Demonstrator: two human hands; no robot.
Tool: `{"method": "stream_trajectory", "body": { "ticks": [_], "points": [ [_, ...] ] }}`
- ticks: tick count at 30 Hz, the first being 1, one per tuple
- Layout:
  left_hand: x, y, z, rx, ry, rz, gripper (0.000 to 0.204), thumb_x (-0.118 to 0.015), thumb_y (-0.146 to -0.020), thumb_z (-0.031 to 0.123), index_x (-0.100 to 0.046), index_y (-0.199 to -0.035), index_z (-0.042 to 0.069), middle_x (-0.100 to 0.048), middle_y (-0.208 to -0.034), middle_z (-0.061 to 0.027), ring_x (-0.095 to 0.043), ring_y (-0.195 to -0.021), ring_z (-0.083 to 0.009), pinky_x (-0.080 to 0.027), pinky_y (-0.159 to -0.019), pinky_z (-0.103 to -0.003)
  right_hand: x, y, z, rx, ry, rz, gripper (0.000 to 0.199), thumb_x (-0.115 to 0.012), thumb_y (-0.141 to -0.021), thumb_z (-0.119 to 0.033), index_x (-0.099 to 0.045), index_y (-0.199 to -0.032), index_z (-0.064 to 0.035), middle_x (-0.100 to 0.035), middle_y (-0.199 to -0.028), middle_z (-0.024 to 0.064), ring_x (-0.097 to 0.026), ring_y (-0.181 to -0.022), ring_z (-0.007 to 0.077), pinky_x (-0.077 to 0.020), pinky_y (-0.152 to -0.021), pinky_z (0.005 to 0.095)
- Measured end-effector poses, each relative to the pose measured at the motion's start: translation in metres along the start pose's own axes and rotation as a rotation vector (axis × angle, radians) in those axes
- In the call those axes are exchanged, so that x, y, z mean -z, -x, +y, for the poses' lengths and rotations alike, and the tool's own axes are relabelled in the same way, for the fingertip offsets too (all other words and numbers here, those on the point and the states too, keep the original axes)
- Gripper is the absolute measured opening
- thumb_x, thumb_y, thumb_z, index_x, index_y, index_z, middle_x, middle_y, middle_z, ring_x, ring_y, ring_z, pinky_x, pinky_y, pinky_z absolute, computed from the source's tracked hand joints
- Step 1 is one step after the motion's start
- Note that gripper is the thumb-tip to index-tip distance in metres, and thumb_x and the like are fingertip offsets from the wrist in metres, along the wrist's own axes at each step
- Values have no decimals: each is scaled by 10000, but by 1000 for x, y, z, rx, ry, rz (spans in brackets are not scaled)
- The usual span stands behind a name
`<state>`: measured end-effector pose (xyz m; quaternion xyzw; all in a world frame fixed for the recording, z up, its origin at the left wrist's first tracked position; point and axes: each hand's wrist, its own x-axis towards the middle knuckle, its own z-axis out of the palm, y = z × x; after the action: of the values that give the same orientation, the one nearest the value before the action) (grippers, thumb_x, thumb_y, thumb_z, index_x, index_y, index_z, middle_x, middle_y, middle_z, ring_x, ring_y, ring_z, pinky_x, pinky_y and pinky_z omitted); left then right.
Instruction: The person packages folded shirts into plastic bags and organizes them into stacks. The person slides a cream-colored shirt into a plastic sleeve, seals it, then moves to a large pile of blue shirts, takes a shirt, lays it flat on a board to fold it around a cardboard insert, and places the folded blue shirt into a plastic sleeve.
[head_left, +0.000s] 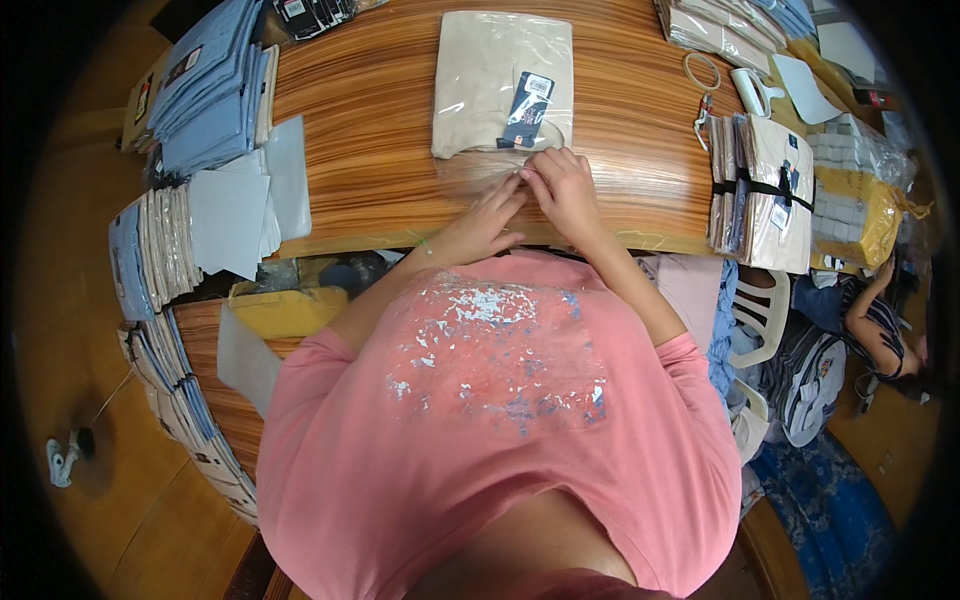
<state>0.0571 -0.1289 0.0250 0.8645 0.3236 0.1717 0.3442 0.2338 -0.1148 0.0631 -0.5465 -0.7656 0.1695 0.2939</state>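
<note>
A folded beige garment lies in a clear plastic bag at the far middle of the wooden table. On its right part sits a dark blue hang tag with a white label. The bag's transparent flap extends toward me. My right hand is closed at the flap, with thumb and fingers pinched on the plastic. Beside it, my left hand rests with fingers stretched along the flap and the thumb apart. Its fingertips meet my right thumb.
Stacks of bagged blue garments and white sheets line the left. To the right stand a strapped garment bundle, a tape roll and a white handled tool. A plastic chair and another person are beyond.
</note>
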Motion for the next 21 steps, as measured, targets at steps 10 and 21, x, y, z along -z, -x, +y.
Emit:
{"method": "stream_trajectory", "body": {
  "ticks": [10, 21],
  "points": [
    [-19, -61, -21, 127, -613, 130, 706, -533, -795, 327, -255, -1352, -6, -222, -1412, -201, -160, -1334, -325, -137, -1057, -504, 11, 5, -6, 27, -33, -13, 92, -588, -778, -162, -575, -803, -74, -530, -816, 59, -495, -818, 250, -356, -710, 368],
    [-33, -55, -15, 124, -374, 161, 731, -489, -802, 353, -207, -1368, -14, -128, -1426, -249, -120, -1333, -377, -122, -1064, -491, 12, 10, 0, -4, -77, -2, 104, -589, -778, -173, -572, -800, -73, -521, -801, 61, -490, -820, 249, -356, -713, 365]
  ]
}}
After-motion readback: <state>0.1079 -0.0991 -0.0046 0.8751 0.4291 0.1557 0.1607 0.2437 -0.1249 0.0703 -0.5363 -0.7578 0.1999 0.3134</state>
